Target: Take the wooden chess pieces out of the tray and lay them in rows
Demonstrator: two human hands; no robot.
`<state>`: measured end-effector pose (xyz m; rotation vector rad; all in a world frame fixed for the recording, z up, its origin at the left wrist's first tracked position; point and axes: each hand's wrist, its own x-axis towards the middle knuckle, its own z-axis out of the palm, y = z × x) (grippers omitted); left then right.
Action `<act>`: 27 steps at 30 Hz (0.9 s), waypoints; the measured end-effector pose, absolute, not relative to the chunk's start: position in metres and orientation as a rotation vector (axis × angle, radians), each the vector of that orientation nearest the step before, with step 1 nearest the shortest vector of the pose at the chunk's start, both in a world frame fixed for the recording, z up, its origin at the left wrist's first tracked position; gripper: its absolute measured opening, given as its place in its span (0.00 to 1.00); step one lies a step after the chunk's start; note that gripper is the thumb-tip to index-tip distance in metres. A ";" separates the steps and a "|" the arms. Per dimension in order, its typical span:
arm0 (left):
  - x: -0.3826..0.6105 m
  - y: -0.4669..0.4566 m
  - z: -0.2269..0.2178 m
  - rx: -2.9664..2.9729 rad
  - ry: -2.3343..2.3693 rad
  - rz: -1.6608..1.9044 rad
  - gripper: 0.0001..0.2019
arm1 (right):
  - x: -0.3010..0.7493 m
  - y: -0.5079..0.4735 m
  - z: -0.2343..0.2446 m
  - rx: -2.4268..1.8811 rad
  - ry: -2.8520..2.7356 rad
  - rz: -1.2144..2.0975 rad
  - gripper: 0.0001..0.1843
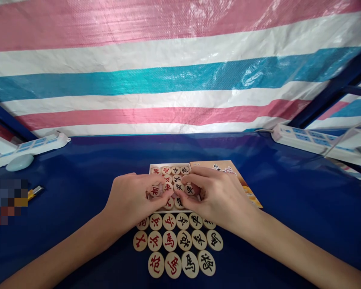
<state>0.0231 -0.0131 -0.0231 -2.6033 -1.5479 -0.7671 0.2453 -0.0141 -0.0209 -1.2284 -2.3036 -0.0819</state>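
- In the head view, your left hand [129, 194] is over the left part of the white box [151, 169], fingers curled and nearly closed. It seems to pinch two red-marked pieces [155, 190] between thumb and fingers.
- Your right hand [216, 190] reaches over the box's right edge, curled much the same way, apparently gripping two black-marked pieces [190, 189]. Together your hands frame a row of four above the box (how firmly you press them, I cannot tell).
- Inside the box, other pieces [166, 170] lie face up: four along its far side, with more showing between your fingers. Your hands hide part of the layout, so a full count isn't possible.
- On the near side of the box, sixteen loose pieces [170, 241] lie on the blue table [93, 160] in two rows of six and a nearer row of four, red-marked on the left, black-marked on the right.
- Judging by this split, you look partway through: one share inside the box, four pieces in your fingers, and sixteen outside, already sorted by colour.
- The printed lid [228, 176] lies just right of the box, off it, partly covered by your right hand; the box isn't closed up.
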 end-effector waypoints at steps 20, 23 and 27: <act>0.021 0.000 -0.022 -2.883 -1.720 -0.666 0.13 | 0.252 -0.006 -0.024 -1.257 -2.456 -0.133 0.15; 0.021 0.001 -0.024 -2.925 -1.803 -0.729 0.12 | 0.252 -0.005 -0.025 -1.266 -2.459 -0.089 0.14; 0.021 0.001 -0.024 -2.961 -1.860 -0.824 0.11 | 0.252 -0.005 -0.026 -1.263 -2.456 -0.059 0.13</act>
